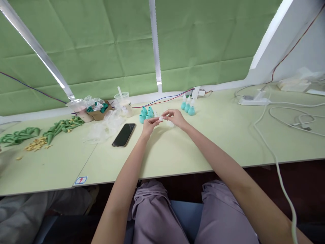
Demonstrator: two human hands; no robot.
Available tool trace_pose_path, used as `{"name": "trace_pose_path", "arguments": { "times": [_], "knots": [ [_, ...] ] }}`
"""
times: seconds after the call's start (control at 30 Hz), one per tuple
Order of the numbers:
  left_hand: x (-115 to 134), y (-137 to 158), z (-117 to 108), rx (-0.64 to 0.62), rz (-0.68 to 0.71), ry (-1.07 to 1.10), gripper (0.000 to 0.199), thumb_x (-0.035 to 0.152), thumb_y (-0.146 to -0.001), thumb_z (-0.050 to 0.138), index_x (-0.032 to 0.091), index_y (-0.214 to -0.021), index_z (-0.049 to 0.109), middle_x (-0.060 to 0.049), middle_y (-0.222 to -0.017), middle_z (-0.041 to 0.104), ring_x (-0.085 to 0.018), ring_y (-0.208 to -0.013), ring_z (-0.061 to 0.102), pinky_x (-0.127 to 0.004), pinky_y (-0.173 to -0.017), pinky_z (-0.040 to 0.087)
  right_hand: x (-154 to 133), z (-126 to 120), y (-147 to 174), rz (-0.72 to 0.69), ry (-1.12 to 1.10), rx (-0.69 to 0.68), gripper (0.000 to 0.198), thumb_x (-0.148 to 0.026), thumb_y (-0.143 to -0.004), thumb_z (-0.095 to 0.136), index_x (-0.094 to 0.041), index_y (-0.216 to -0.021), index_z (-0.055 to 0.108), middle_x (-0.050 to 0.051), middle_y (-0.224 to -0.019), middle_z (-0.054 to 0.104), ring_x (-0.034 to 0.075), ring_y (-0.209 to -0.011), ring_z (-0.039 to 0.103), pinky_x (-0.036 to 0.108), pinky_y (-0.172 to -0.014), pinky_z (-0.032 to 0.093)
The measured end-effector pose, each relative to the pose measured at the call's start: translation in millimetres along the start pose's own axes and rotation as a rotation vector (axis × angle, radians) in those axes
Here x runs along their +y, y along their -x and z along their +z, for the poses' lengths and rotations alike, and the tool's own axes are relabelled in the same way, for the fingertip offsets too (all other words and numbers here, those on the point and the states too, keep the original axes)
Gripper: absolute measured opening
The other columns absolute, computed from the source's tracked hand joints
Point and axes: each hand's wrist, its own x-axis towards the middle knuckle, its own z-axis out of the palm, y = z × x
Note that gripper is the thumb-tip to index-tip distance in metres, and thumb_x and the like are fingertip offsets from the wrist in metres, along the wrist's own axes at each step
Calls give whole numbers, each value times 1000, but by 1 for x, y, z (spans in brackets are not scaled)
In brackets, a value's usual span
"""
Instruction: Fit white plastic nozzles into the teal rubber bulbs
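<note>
Over the middle of the table, my left hand and my right hand meet at a small white plastic piece. The fingers of both are pinched on it; its exact shape is too small to tell. Just behind my left hand stand several turquoise bulbs with open necks. Some small white pieces lie beside them, partly hidden by my fingers. To the right of my right hand, three turquoise bulbs with white pointed nozzles stand upright. A clear, whitish item lies under my right hand.
Left of my hands lie a black phone and crumpled clear plastic bags. Behind are a drink cup with a straw and a small cardboard box. Green cones lie far left. A power strip and white cables occupy the right.
</note>
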Motion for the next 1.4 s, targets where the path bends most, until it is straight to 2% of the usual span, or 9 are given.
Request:
{"name": "trace_pose_path", "arguments": {
  "times": [0.2,0.33,0.5,0.67,0.83,1.0,1.1,1.23,1.4],
  "knots": [
    [1,0,-4,34,-9,18,43,43,-58,80,14,-89,75,-9,-81,73,-19,-77,64,-34,-75,50,-15,-4,6,28,162,-10,12,-35,-72,70,-25,-77,75,-1,-83,73,15,-69,59,28,-70,44],
    [0,0,-3,31,-8,20,46,45,-56,81,14,-90,75,-9,-82,74,-20,-79,65,-34,-75,50,-10,-3,4,34,186,16,12,-34,-69,72,-24,-75,75,0,-80,73,13,-65,56,27,-67,42],
    [0,-1,-2,40,6,30,44,45,-52,83,16,-84,76,-7,-80,73,-21,-77,66,-34,-73,51,-2,2,1,78,4,19,12,-29,-65,73,-19,-71,73,1,-75,72,10,-61,52,25,-63,41],
    [4,-2,-3,25,58,-22,40,44,-53,82,16,-81,76,-6,-78,73,-21,-77,66,-33,-73,52,-12,3,5,221,-277,3,22,-33,-55,78,-16,-65,70,1,-66,68,9,-55,52,24,-57,41],
    [8,0,-1,39,106,-56,31,38,-60,80,16,-82,76,-9,-82,74,-22,-78,66,-35,-73,52,-17,-1,8,354,-373,-27,26,-32,-52,82,-15,-67,71,-1,-59,64,8,-54,53,21,-53,37],
    [12,2,1,49,120,-65,28,34,-62,80,14,-82,76,-12,-85,73,-24,-80,67,-37,-75,53,-16,0,7,478,-465,-4,21,-24,-53,84,-14,-66,71,-1,-55,62,7,-53,53,20,-47,29],
    [13,1,0,55,136,-86,28,36,-61,80,16,-80,76,-10,-82,74,-23,-77,66,-37,-73,53,-19,0,10,499,-545,-20,21,-21,-54,84,-15,-70,72,0,-62,66,7,-57,57,18,-48,33],
    [12,0,0,68,150,-110,27,38,-60,80,17,-77,76,-9,-79,73,-22,-74,66,-36,-70,53,-22,-1,13,510,-623,-66,23,-22,-55,84,-17,-73,73,4,-75,72,11,-73,65,17,-57,41],
    [14,0,1,78,155,-88,27,38,-59,80,17,-75,76,-9,-78,73,-21,-70,65,-34,-67,52,-19,2,13,505,-673,-71,22,-23,-55,85,-16,-70,71,4,-75,72,11,-72,66,20,-69,50]
  ]
}}
